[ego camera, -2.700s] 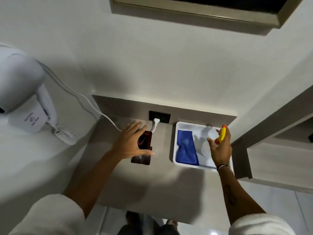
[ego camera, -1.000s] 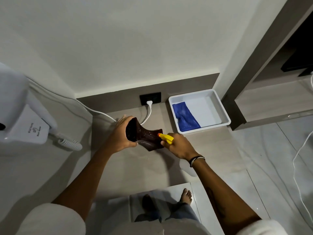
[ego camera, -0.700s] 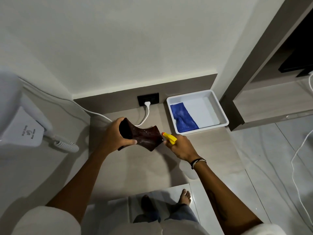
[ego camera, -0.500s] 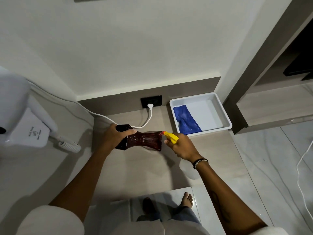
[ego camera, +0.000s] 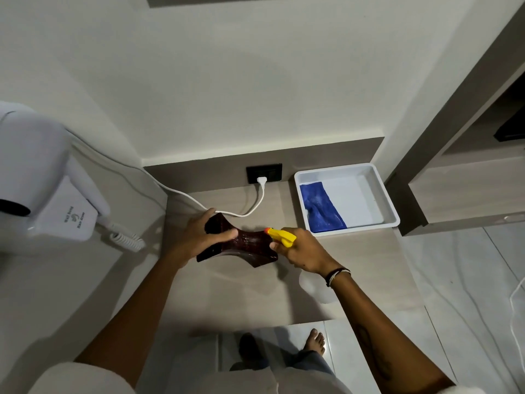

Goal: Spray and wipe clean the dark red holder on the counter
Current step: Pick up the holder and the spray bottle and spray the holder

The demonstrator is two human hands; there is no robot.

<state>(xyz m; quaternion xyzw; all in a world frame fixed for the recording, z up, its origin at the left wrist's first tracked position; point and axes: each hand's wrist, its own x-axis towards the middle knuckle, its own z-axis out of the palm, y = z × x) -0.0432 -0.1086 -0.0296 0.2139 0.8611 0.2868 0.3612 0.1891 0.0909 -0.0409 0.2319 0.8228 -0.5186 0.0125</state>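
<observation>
The dark red holder (ego camera: pixel 250 245) is lifted on its side above the counter (ego camera: pixel 244 291), its waisted middle showing. My left hand (ego camera: pixel 199 237) grips its left end, thumb across the front. My right hand (ego camera: pixel 301 248) holds a spray bottle (ego camera: pixel 279 236) with a yellow head and red nozzle tip, the nozzle right against the holder's right part. The translucent bottle body (ego camera: pixel 315 285) hangs below my wrist. A blue cloth (ego camera: pixel 322 207) lies in a white tray (ego camera: pixel 389 204) at the back right of the counter.
A white wall-mounted hair dryer (ego camera: pixel 42 177) with a coiled cord hangs at the left. Its white cable (ego camera: pixel 199 204) crosses the counter to a black socket (ego camera: pixel 264 173) just behind the holder. A wooden shelf unit (ego camera: pixel 466 191) stands at the right. My bare feet show below.
My left hand lifted the holder off the counter and has been turning it. My right hand brought the spray bottle from the tray to the holder and keeps its nozzle at the holder.
</observation>
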